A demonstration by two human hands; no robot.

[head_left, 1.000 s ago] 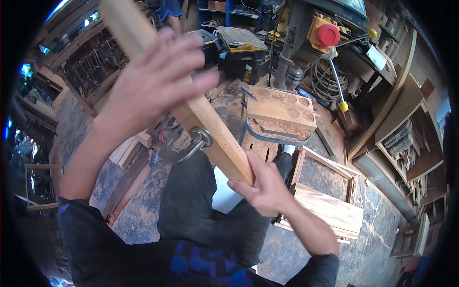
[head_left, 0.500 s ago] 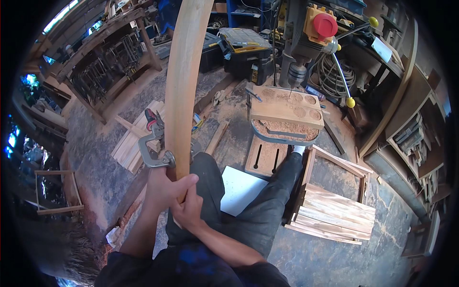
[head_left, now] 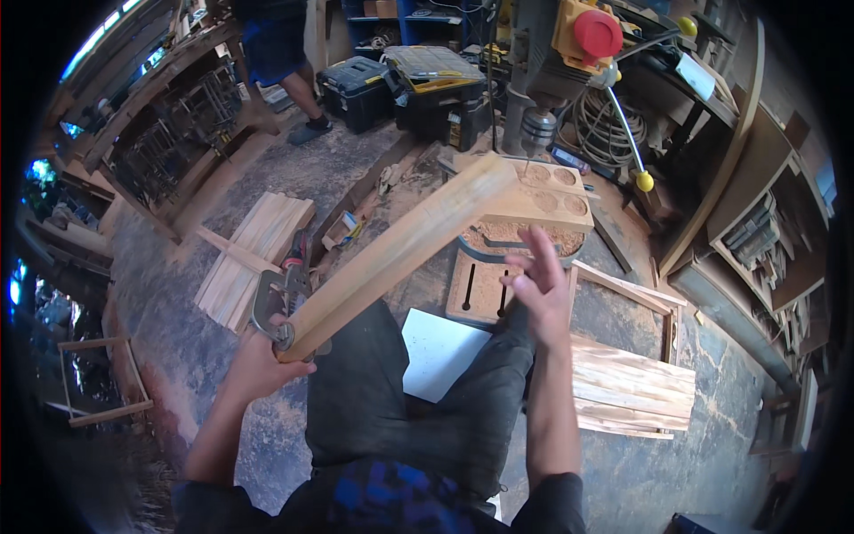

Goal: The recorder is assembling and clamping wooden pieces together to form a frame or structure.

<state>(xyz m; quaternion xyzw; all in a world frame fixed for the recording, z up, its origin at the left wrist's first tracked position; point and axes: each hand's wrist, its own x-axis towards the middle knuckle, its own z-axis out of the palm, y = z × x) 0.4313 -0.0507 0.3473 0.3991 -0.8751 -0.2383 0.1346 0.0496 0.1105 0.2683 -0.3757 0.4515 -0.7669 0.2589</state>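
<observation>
My left hand [head_left: 258, 363] is closed around the lower end of a long wooden board [head_left: 391, 254], which slants up and to the right. A metal locking clamp [head_left: 264, 311] with red on its handle sits at that same end, right by my left fingers. Off the board, my right hand [head_left: 544, 294] is raised with its fingers apart and nothing in them. Beyond it, partly covered by the board's far end, a thick wooden block [head_left: 534, 206] with round recesses rests on the drill press table [head_left: 569, 246] among shavings.
The drill press [head_left: 569, 62] with a red stop button stands ahead. Wood slats [head_left: 258, 254] lie on the left floor; a wooden frame with panels [head_left: 632, 387] lies right. A white sheet [head_left: 445, 351] is between my legs. Toolboxes [head_left: 356, 89] and another person's leg [head_left: 302, 93] are behind.
My right hand has let go of the board and moved right, opening. The board has tipped from upright toward the right, still in my left hand. Another person's leg has come into view.
</observation>
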